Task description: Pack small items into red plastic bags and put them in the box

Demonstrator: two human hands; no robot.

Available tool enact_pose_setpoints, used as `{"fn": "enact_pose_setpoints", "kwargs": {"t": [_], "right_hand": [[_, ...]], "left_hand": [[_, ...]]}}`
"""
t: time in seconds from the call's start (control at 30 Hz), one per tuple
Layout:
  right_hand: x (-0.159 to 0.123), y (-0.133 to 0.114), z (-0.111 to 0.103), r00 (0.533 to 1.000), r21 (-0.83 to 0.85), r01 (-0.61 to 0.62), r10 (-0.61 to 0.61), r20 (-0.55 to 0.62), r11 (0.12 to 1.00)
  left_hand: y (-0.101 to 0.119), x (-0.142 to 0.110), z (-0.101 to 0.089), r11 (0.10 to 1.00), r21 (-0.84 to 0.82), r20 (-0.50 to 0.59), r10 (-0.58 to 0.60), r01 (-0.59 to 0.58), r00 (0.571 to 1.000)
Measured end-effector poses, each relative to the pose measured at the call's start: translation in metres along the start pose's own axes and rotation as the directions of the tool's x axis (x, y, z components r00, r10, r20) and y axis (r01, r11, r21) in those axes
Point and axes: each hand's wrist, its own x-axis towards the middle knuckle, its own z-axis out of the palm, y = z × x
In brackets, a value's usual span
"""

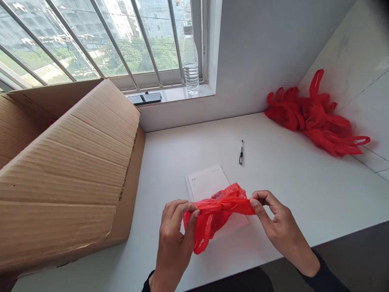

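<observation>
A red plastic bag (225,207) is stretched sideways between my two hands above the table. My left hand (178,227) pinches its left end between thumb and fingers, and a loop handle dangles beside that thumb. At the other end, my right hand (275,219) grips a gathered corner of the bag between thumb and forefinger. Beneath the bag lies a white notebook (206,182) with a few small marks on its page; the bag hides part of it.
A large open cardboard box (79,174) stands on the left of the white table (170,154). A black pen (241,153) lies behind the notebook. Several crumpled red bags (316,117) are heaped at the back right. The windowsill holds a water bottle (191,65) and a phone (144,98).
</observation>
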Motion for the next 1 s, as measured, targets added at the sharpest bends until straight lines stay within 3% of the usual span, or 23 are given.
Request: {"fn": "enact_pose_setpoints", "kwargs": {"t": [0.07, 0.13, 0.27, 0.33, 0.4, 0.5, 0.6, 0.67, 0.77, 0.87, 0.93, 1.0], "right_hand": [[-0.003, 0.002, -0.002, 0.998, 0.016, -0.039, 0.039, -0.038, 0.999], [-0.004, 0.001, 0.001, 0.998, 0.018, 0.017, -0.016, -0.056, 1.0], [0.003, -0.013, 0.016, 0.976, -0.075, 0.215, -0.211, 0.054, 0.974], [0.008, -0.019, 0.021, 0.946, -0.093, 0.309, -0.296, 0.131, 0.947], [0.01, -0.019, 0.02, 0.949, -0.062, 0.303, -0.295, 0.114, 0.951], [0.01, -0.01, 0.011, 0.995, 0.018, 0.09, -0.089, -0.037, 0.996], [0.008, -0.003, 0.003, 0.993, 0.109, -0.004, 0.017, -0.121, 0.994], [0.007, -0.005, 0.004, 0.994, 0.157, 0.033, -0.017, -0.107, 0.987], [0.008, -0.017, 0.009, 0.998, 0.167, 0.061, -0.055, -0.041, 0.984], [0.012, -0.028, 0.011, 0.998, 0.129, 0.045, -0.04, -0.043, 0.991], [0.014, -0.032, 0.009, 0.995, 0.133, 0.026, -0.013, -0.102, 0.991], [0.012, -0.036, 0.006, 0.981, 0.152, 0.051, -0.021, -0.194, 0.987]], "left_hand": [[-0.001, -0.004, -0.002, 0.994, -0.06, 0.009, -0.089, 0.089, 0.996], [0.003, -0.004, -0.002, 0.99, -0.098, 0.059, -0.095, 0.101, 0.994], [0.015, 0.0, 0.005, 0.996, -0.056, 0.162, 0.073, -0.065, 0.984], [0.016, 0.002, 0.006, 0.986, -0.031, 0.129, 0.166, -0.163, 0.978], [0.012, 0.001, 0.003, 0.983, -0.056, 0.059, 0.18, -0.177, 0.982], [0.003, -0.003, -0.005, 0.982, -0.173, -0.083, -0.092, 0.076, 0.992], [-0.001, -0.005, -0.011, 0.894, -0.294, -0.172, -0.398, 0.338, 0.901], [0.002, -0.004, -0.011, 0.876, -0.293, -0.144, -0.435, 0.382, 0.889], [0.01, -0.002, -0.007, 0.913, -0.195, -0.101, -0.383, 0.36, 0.918], [0.015, -0.001, -0.01, 0.95, -0.097, -0.2, -0.312, 0.298, 0.929], [0.017, 0.001, -0.017, 0.93, -0.122, -0.234, -0.367, 0.347, 0.9], [0.022, 0.003, -0.025, 0.832, -0.253, -0.159, -0.539, 0.494, 0.827]]}}
